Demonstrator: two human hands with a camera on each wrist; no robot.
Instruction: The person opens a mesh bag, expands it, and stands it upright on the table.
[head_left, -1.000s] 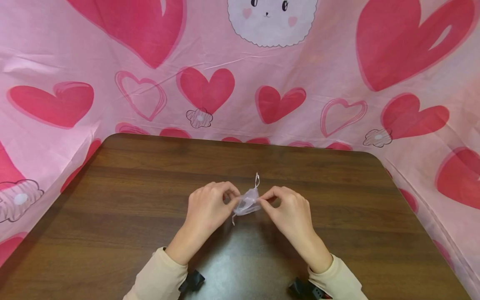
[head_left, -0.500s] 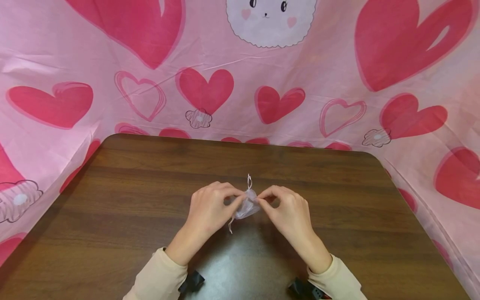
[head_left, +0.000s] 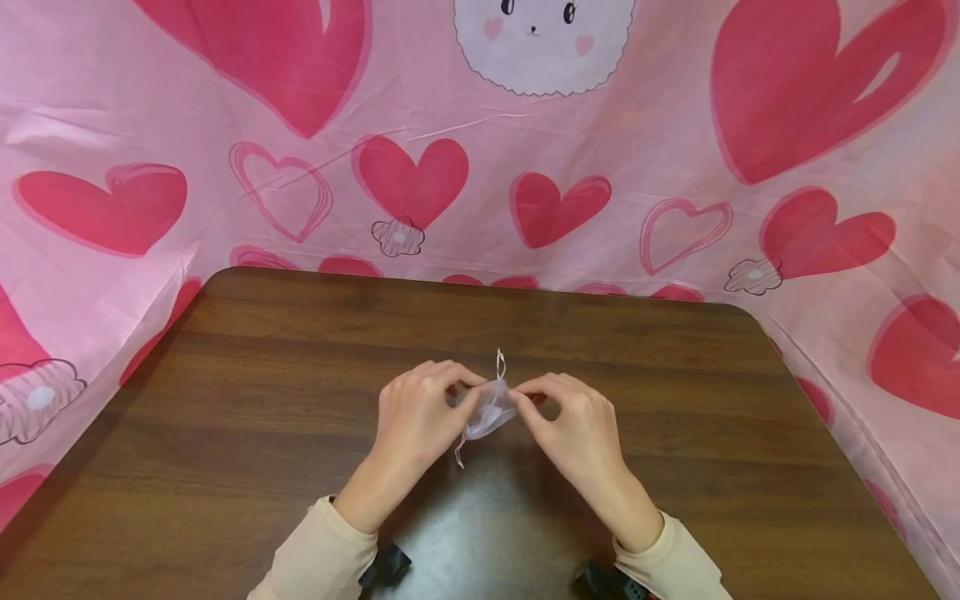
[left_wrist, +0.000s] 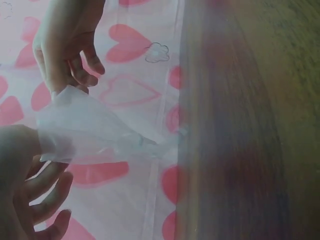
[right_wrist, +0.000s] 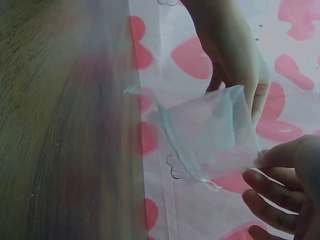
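Observation:
A small sheer white drawstring pouch [head_left: 491, 410] hangs between both hands over the table. Its cord loops stick out at the far tip and at the near left side. My left hand [head_left: 422, 417] pinches one edge between thumb and fingertips; the opposite edge is pinched by my right hand [head_left: 576, 427]. In the right wrist view the pouch [right_wrist: 205, 132] is see-through, with a gathered band along its cord. The other fingers of the right hand [right_wrist: 285, 185] are spread loosely below it. Up close in the left wrist view, the left hand [left_wrist: 30, 185] holds a corner.
The brown wooden table [head_left: 300, 333] has rounded far corners. Behind it hangs a pink cloth [head_left: 480, 108] printed with red hearts. Each wrist carries a small black device, with the left one [head_left: 386, 567] near the table's front.
The far cord loop has shifted left and the near loop has dropped lower as the pouch turned. The fingertips have shifted slightly along its edges; both hands keep their pinch.

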